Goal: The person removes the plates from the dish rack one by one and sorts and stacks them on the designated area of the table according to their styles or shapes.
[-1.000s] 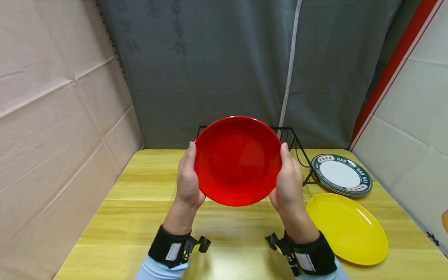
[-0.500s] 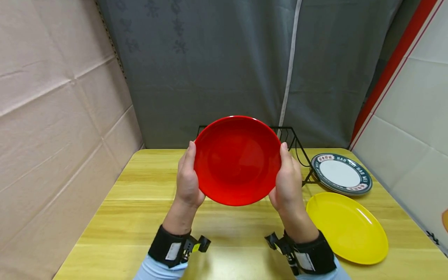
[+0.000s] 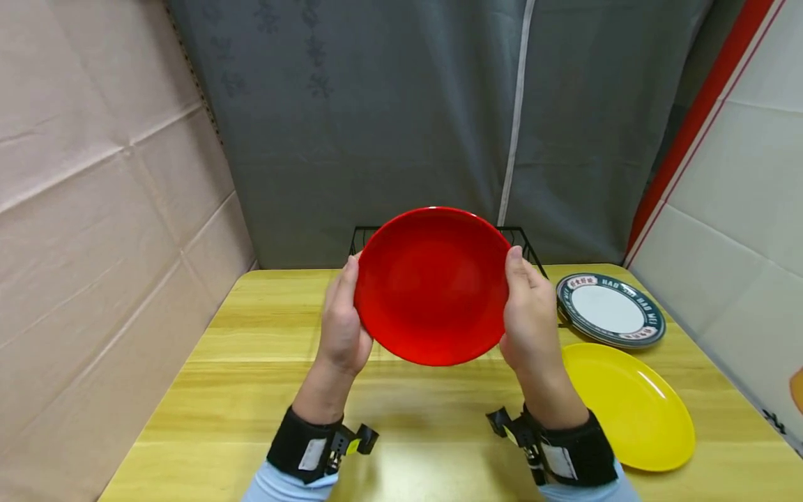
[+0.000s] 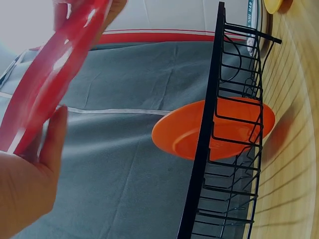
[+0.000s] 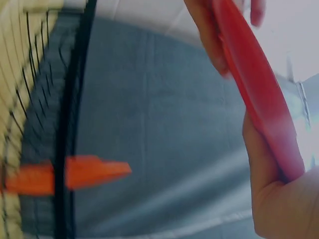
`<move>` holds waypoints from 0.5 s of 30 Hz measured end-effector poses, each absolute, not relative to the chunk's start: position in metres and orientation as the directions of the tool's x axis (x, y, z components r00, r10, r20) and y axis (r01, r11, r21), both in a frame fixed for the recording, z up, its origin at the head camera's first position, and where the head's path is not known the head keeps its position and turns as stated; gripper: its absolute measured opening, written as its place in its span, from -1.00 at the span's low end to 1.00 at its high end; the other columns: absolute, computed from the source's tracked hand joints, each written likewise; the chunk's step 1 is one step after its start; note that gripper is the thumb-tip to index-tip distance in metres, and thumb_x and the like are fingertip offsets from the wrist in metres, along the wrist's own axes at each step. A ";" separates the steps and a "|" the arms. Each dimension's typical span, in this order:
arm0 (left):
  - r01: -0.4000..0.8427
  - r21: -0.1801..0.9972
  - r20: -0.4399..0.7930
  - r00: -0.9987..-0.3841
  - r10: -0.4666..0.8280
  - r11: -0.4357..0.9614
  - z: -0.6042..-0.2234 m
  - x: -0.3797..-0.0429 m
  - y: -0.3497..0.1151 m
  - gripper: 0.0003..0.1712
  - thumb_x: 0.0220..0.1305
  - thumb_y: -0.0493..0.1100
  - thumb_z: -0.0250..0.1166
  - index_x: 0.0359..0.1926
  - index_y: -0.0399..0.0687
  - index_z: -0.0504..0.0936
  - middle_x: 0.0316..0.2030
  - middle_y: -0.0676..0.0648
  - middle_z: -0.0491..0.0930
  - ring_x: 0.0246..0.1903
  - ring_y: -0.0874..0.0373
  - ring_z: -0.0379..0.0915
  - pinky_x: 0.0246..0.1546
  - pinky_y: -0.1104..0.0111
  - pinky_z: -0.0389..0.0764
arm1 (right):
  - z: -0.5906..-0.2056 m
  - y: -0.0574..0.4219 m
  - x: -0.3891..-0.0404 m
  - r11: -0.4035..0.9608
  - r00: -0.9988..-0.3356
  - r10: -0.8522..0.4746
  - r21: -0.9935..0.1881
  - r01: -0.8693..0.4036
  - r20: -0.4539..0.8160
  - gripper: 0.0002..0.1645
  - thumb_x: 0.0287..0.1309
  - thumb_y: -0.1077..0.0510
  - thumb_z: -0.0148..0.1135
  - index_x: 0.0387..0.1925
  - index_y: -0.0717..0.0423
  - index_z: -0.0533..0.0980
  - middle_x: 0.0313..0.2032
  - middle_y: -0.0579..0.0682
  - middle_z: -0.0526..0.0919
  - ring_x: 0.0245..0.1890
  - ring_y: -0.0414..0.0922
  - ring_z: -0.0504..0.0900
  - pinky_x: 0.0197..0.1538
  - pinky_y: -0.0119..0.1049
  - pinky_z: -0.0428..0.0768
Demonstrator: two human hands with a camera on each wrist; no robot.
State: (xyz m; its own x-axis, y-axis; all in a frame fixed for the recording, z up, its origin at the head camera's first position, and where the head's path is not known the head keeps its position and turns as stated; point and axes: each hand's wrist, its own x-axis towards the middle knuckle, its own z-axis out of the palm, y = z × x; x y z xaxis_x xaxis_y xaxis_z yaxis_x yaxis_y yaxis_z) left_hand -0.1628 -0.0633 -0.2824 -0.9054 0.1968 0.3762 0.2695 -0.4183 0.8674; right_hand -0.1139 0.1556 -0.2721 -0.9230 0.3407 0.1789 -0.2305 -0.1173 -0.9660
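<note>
A round red plate [image 3: 433, 286] is held up over the table by both hands, its face tilted toward me. My left hand [image 3: 342, 324] grips its left rim, thumb along the front edge. On the opposite rim, my right hand [image 3: 532, 317] holds it the same way. Behind the red plate stands a black wire rack [image 4: 198, 159], mostly hidden in the head view. An orange plate [image 4: 179, 133] stands on edge in that rack, seen in both wrist views. In the right wrist view the red plate [image 5: 261, 94] appears nearly edge-on.
A yellow oval plate [image 3: 630, 411] lies on the wooden table [image 3: 238, 397] beside my right forearm. Beyond it is a stack of white plates with green lettered rims [image 3: 608, 310]. A grey curtain [image 3: 376, 125] hangs behind; pale walls [image 3: 113, 279] stand at both sides.
Both hands and the red plate have shifted slightly right. The right hand now covers more of the rack's right end. Both hands keep their hold.
</note>
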 end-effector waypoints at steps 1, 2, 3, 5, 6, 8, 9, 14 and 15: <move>0.266 0.872 0.374 -0.904 0.207 -0.412 -0.282 -0.163 -0.063 -0.49 0.71 0.09 -0.13 0.45 0.04 0.44 0.25 0.10 0.60 0.24 0.04 0.47 0.04 0.23 0.70 | -0.270 0.160 -0.112 -0.090 -0.912 0.360 -0.966 -0.242 0.195 -0.36 0.55 -0.34 -0.02 0.45 -0.20 0.48 0.33 -0.10 0.56 0.26 -0.03 0.50 0.02 -0.40 0.77; 0.262 0.876 0.370 -0.904 0.216 -0.404 -0.282 -0.164 -0.062 -0.47 0.72 0.10 -0.13 0.47 0.01 0.42 0.22 0.12 0.65 0.21 0.05 0.52 0.04 0.22 0.70 | -0.269 0.166 -0.111 -0.061 -0.898 0.386 -0.965 -0.255 0.213 -0.36 0.54 -0.34 0.01 0.44 -0.18 0.50 0.33 -0.09 0.57 0.25 -0.03 0.52 0.01 -0.42 0.77; 0.259 0.882 0.365 -0.904 0.222 -0.394 -0.282 -0.164 -0.062 -0.46 0.72 0.10 -0.13 0.48 -0.01 0.41 0.18 0.13 0.69 0.19 0.07 0.56 0.04 0.22 0.72 | -0.267 0.172 -0.109 -0.036 -0.883 0.411 -0.963 -0.265 0.228 -0.36 0.54 -0.33 0.02 0.43 -0.17 0.51 0.32 -0.08 0.59 0.23 -0.04 0.53 -0.01 -0.44 0.77; 0.246 0.891 0.352 -0.906 0.237 -0.381 -0.281 -0.165 -0.062 -0.45 0.73 0.12 -0.13 0.50 0.00 0.39 0.13 0.09 0.76 0.12 0.06 0.66 0.07 0.18 0.77 | -0.264 0.186 -0.105 -0.009 -0.847 0.474 -0.961 -0.278 0.241 -0.37 0.52 -0.33 0.05 0.41 -0.16 0.54 0.30 -0.08 0.61 0.22 -0.07 0.54 -0.03 -0.49 0.76; 0.240 0.895 0.345 -0.906 0.243 -0.376 -0.281 -0.165 -0.062 -0.45 0.73 0.13 -0.13 0.50 0.00 0.40 0.12 0.04 0.78 0.09 0.04 0.69 0.08 0.14 0.79 | -0.262 0.194 -0.103 -0.013 -0.831 0.506 -0.961 -0.277 0.233 -0.37 0.51 -0.33 0.05 0.40 -0.16 0.55 0.30 -0.09 0.60 0.21 -0.09 0.53 -0.05 -0.50 0.75; 0.237 0.896 0.344 -0.905 0.251 -0.376 -0.281 -0.165 -0.062 -0.46 0.74 0.13 -0.13 0.47 -0.01 0.41 0.15 -0.05 0.77 0.10 0.00 0.72 0.17 0.03 0.77 | -0.257 0.212 -0.100 -0.042 -0.792 0.577 -0.961 -0.275 0.201 -0.40 0.49 -0.33 0.07 0.31 -0.11 0.60 0.26 -0.11 0.60 0.19 -0.14 0.50 -0.09 -0.54 0.72; 0.237 0.895 0.346 -0.904 0.251 -0.379 -0.281 -0.166 -0.062 -0.46 0.74 0.14 -0.13 0.45 -0.02 0.43 0.18 -0.10 0.75 0.11 -0.03 0.72 0.19 0.00 0.77 | -0.255 0.221 -0.098 -0.066 -0.774 0.607 -0.959 -0.277 0.181 -0.40 0.48 -0.32 0.08 0.30 -0.12 0.61 0.26 -0.12 0.59 0.20 -0.16 0.48 -0.11 -0.54 0.71; 0.231 0.898 0.337 -0.909 0.246 -0.374 -0.282 -0.166 -0.064 -0.47 0.74 0.16 -0.14 0.35 -0.03 0.52 0.20 -0.16 0.74 0.14 -0.13 0.70 0.24 -0.07 0.73 | -0.251 0.266 -0.091 -0.180 -0.672 0.736 -0.936 -0.304 0.076 -0.44 0.42 -0.29 0.13 0.28 -0.20 0.65 0.32 -0.18 0.58 0.23 -0.22 0.43 -0.16 -0.58 0.66; 0.229 0.901 0.332 -0.910 0.247 -0.368 -0.282 -0.166 -0.064 -0.47 0.74 0.16 -0.15 0.33 -0.03 0.53 0.20 -0.15 0.74 0.15 -0.12 0.70 0.24 -0.06 0.73 | -0.253 0.274 -0.089 -0.192 -0.664 0.747 -0.939 -0.286 0.049 -0.41 0.40 -0.30 0.13 0.34 -0.27 0.62 0.35 -0.20 0.57 0.24 -0.24 0.43 -0.17 -0.59 0.66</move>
State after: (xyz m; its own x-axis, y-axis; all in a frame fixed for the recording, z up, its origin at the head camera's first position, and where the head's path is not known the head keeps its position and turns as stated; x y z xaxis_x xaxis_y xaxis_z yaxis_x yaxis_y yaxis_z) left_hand -0.1658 -0.0645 -0.2822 -0.9104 0.2465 0.3323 0.2294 -0.3678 0.9012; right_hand -0.0891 0.2742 -0.2533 -0.6635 0.7465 0.0494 -0.2863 -0.1923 -0.9386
